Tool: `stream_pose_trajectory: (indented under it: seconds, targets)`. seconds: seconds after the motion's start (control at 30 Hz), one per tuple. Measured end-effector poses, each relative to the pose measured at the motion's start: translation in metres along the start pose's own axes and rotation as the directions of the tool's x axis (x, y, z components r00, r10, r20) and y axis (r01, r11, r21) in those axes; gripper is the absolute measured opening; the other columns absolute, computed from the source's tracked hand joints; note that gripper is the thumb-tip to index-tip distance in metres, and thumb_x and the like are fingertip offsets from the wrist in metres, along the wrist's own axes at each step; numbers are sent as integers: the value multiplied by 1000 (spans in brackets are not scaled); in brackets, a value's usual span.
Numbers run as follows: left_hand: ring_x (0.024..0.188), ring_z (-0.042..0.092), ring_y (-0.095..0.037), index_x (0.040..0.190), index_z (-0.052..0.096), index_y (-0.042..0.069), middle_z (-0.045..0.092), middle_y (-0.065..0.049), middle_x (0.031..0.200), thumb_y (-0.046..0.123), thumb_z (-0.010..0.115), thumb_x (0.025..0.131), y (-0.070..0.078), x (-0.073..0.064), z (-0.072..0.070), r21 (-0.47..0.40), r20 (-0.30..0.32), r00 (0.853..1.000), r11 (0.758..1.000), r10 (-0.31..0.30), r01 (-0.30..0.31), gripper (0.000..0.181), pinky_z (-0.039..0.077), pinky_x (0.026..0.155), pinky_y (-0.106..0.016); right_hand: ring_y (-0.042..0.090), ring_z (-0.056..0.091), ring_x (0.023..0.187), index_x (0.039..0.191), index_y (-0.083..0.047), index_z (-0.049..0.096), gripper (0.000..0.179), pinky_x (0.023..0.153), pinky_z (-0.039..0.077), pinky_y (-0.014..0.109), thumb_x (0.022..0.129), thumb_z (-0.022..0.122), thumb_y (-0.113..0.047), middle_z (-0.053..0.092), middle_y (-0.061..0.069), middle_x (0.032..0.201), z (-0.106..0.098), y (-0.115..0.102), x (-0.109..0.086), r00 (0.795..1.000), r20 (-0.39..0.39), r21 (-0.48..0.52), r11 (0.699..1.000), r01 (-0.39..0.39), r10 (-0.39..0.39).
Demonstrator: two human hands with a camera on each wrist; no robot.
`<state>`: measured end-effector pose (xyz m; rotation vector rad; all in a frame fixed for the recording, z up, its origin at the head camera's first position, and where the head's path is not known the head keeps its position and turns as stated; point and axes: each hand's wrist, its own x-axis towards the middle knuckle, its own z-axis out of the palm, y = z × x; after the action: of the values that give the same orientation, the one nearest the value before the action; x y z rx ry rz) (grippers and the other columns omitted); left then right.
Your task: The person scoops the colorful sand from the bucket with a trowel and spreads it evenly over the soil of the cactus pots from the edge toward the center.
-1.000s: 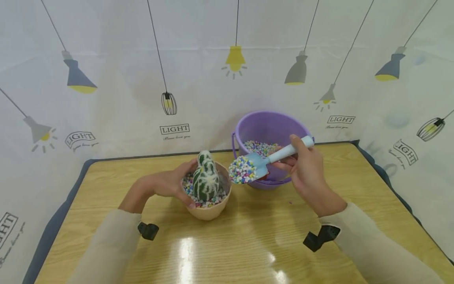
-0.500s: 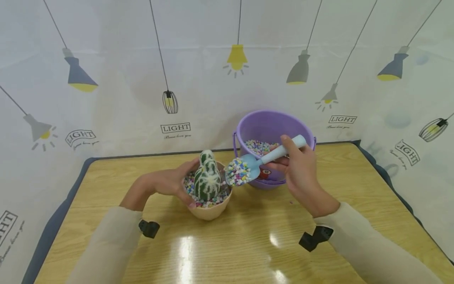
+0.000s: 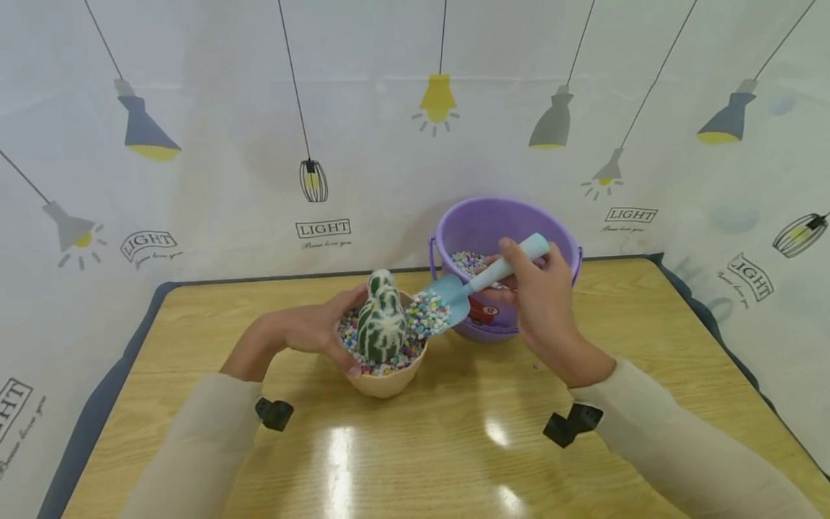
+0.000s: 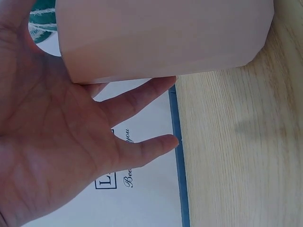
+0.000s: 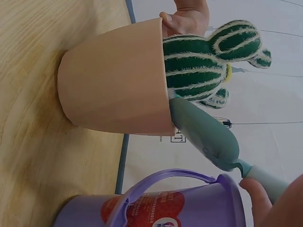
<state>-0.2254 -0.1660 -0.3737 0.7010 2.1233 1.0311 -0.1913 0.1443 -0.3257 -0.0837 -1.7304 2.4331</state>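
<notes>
A toy cactus [image 3: 381, 328], green with white fuzzy ribs, stands in a pale peach flowerpot [image 3: 384, 384] among small coloured pebbles [image 3: 350, 339]. My left hand [image 3: 310, 330] grips the pot from its left side, thumb at the near rim and index finger at the far rim. With my right hand [image 3: 543, 310] I hold a light-blue toy shovel [image 3: 496, 275] by its handle. Its blade, bearing pebbles, tilts down over the pot's right rim. In the right wrist view the shovel's blade [image 5: 208, 135] meets the rim beside the cactus.
Just behind and right of the pot stands a purple bucket [image 3: 502, 216] with pebbles inside and its handle hanging down in front. The wooden table [image 3: 415, 447] ends at a wall covering [image 3: 363, 144] printed with lamps. One stray pebble [image 3: 535, 367] lies near the bucket.
My right hand has moved the shovel left and tipped it, bringing the blade from beside the pot to over its rim. The left hand keeps its hold on the pot.
</notes>
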Motion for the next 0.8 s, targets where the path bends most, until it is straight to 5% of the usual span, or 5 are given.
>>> stream_pose_trajectory:
  seconds: [0.2, 0.43, 0.8]
  targets:
    - [147, 14, -29, 157, -5, 15, 12, -11, 161, 28, 90, 62, 0, 0, 0, -15, -2, 1000, 1000, 7, -7, 135, 16, 119, -50, 26, 72, 79, 99, -6, 45, 34, 66, 59, 44, 89, 71, -25, 69, 16, 93, 8, -4, -2, 993, 42, -91, 990, 113, -109]
    - [147, 16, -27, 156, -3, 16, 14, -9, 161, 28, 90, 62, 0, -1, -1, -17, -3, 1000, 1000, 12, -13, 133, 17, 119, -49, 28, 72, 82, 101, -2, 52, 31, 67, 59, 43, 87, 73, -21, 70, 17, 90, 20, -7, -5, 962, 118, -183, 946, 266, -247]
    - [147, 15, -27, 157, -3, 15, 13, -10, 161, 28, 91, 61, 0, -1, 1, -19, -14, 1000, 1000, -7, 6, 135, 16, 119, -48, 28, 72, 80, 102, -2, 56, 29, 65, 59, 41, 89, 72, -22, 71, 17, 90, 20, -10, 6, 954, 98, -158, 942, 297, -285]
